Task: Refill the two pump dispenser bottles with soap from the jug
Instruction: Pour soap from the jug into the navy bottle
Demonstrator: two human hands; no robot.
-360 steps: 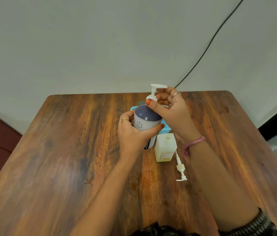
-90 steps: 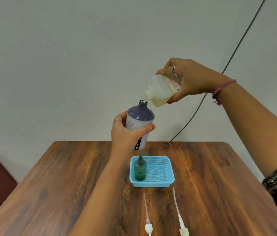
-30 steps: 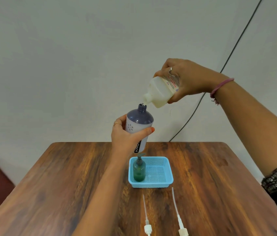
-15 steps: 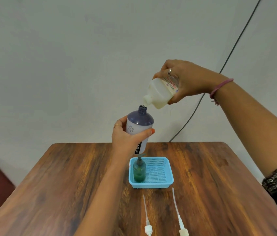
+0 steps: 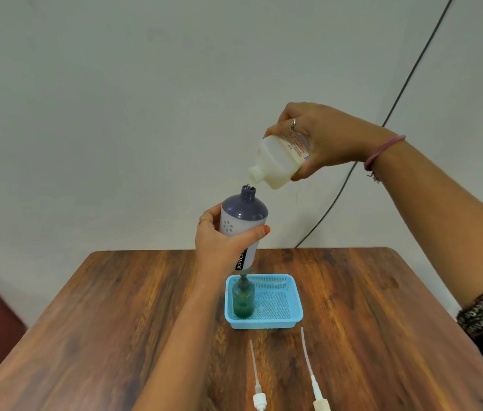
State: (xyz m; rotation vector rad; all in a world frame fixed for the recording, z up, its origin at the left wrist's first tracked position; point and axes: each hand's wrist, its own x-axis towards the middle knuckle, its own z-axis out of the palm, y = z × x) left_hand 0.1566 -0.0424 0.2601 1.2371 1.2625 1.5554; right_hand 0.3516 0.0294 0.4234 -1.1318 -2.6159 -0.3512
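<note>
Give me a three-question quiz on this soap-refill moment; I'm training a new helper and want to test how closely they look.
1. True or false: the green bottle stands inside the blue basket.
2. Which hand tips the jug? A) left hand B) right hand C) neither
3. How many loose pump heads lie on the table, nearer the camera than the basket?

Key:
1. True.
2. B: the right hand tilts it over the open neck of the purple-topped bottle, which the left hand holds.
3. Two: the left pump and the right pump.
</note>
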